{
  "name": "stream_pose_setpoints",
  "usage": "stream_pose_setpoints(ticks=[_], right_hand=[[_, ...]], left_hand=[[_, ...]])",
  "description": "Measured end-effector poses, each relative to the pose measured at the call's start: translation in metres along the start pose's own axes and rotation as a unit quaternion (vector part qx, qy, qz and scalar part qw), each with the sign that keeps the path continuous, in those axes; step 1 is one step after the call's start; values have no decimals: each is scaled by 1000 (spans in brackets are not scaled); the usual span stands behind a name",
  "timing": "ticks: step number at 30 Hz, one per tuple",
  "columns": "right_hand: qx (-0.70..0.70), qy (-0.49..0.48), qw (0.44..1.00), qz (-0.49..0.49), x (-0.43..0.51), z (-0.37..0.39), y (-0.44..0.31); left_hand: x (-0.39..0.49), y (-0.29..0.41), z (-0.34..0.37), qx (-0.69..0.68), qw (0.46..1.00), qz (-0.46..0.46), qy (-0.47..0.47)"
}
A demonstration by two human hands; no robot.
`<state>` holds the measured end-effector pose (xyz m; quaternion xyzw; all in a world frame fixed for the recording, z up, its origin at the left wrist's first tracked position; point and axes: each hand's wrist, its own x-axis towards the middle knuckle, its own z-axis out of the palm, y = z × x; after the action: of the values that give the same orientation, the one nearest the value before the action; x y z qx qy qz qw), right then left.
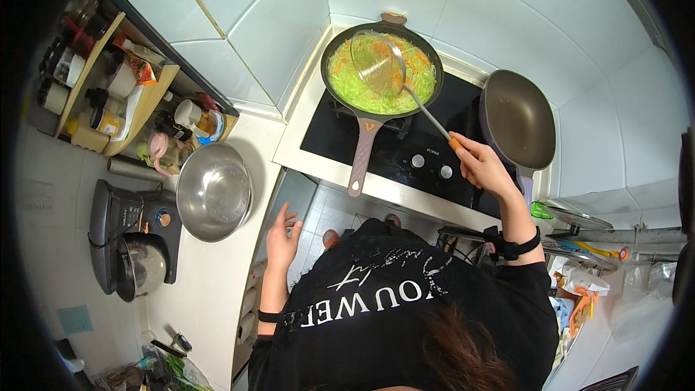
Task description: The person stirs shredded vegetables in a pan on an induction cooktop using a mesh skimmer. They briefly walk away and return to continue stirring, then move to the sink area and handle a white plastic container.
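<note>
My right hand (480, 163) grips the orange end of a long-handled wire skimmer (374, 62). The skimmer's round mesh basket is over the frying pan (332, 87), touching or just above the food; I cannot tell which. Shredded green and orange vegetables (353, 99) fill that pan, which sits on the left side of a black glass cooktop (336, 136). Its mauve handle (365, 155) points toward me. My left hand (284, 233) is empty, fingers apart, in the air by the counter edge. A steel mixing bowl (214, 193) stands left of it.
A second deep pan (518, 119) rests on the cooktop's right side. Two control knobs (431, 165) are at the cooktop's front. On the left counter (190, 315) stands a dark stand mixer (103, 233); a wooden shelf (146, 111) with jars and bottles is beyond it.
</note>
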<state>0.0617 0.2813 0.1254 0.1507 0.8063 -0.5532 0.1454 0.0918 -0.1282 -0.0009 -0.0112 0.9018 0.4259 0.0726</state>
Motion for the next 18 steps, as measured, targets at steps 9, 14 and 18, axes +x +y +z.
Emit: stream_pose_setpoints(ticks=[9,14,18], right_hand=[[-66,32,997,-10,13,-1,3],[-111,109,984,-83,24,-8,-8],[-232,184,948,-114,63,-12,-4]], left_hand=[[4,1,0,3,1000,-3,-2],[2,1,0,10,1000,-13,-4],[0,0,-2,-1,1000,-13,4]])
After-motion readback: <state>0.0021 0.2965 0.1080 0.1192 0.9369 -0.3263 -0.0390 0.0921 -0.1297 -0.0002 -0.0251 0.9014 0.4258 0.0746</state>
